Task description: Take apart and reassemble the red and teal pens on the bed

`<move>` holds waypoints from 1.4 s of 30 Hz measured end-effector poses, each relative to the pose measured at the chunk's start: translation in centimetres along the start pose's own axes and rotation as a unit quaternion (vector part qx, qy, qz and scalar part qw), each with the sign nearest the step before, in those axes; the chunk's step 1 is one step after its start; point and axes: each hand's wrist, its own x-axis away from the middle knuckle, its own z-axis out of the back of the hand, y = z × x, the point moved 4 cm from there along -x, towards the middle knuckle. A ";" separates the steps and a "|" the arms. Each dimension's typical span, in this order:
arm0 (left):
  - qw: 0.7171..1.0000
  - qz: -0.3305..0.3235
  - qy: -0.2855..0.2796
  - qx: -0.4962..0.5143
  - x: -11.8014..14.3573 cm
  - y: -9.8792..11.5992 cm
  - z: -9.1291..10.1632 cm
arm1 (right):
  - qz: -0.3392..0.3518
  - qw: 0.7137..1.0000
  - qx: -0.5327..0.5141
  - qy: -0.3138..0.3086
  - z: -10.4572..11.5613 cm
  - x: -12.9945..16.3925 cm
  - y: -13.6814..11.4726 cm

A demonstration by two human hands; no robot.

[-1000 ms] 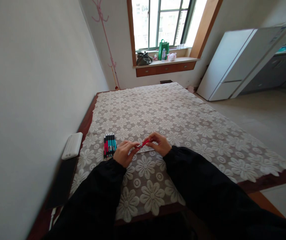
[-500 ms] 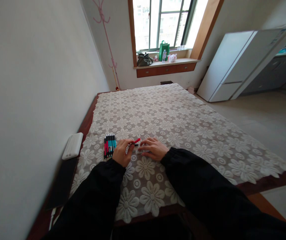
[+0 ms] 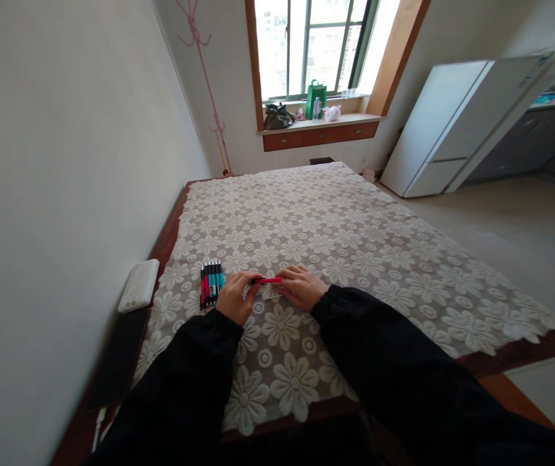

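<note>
While both hands (left (image 3: pixel 236 299), right (image 3: pixel 301 288)) pinch its ends, the red pen (image 3: pixel 266 280) spans between them.

a pen (image 3: pixel 268 280) is lying level between the fingers of the left hand (image 3: pixel 237 298) and the right hand (image 3: pixel 301 287), both ends pinched, just over the tablecloth (image 3: pixel 355 246). a row of pens (image 3: pixel 211 282) is lying on the cloth just left of the left fingers, close beside them. further left, past the cloth's edge, a flat box (image 3: pixel 138 285) is sitting by the wall. well beyond the fingertips, bags (image 3: pixel 297 110) are sitting on the window sill; a cabinet (image 3: pixel 447 123) is standing far off to the right.
</note>
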 end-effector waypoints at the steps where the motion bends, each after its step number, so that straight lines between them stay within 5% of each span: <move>1: 1.000 0.005 -0.001 -0.001 0.0 -0.1 0.0 | -0.007 1.000 0.004 -0.002 0.0 0.0 0.0; 25: 1.000 0.024 0.002 0.004 0.1 -0.8 -0.3 | -0.026 0.999 -0.020 0.011 -0.2 -0.1 0.7; 36: 0.999 0.041 0.016 -0.006 0.2 -0.8 -0.2 | -0.171 0.969 -0.135 0.117 1.0 0.3 1.4; 42: 0.999 0.040 0.015 -0.009 0.2 -1.0 -0.3 | -0.129 0.978 -0.121 0.108 1.6 0.1 0.9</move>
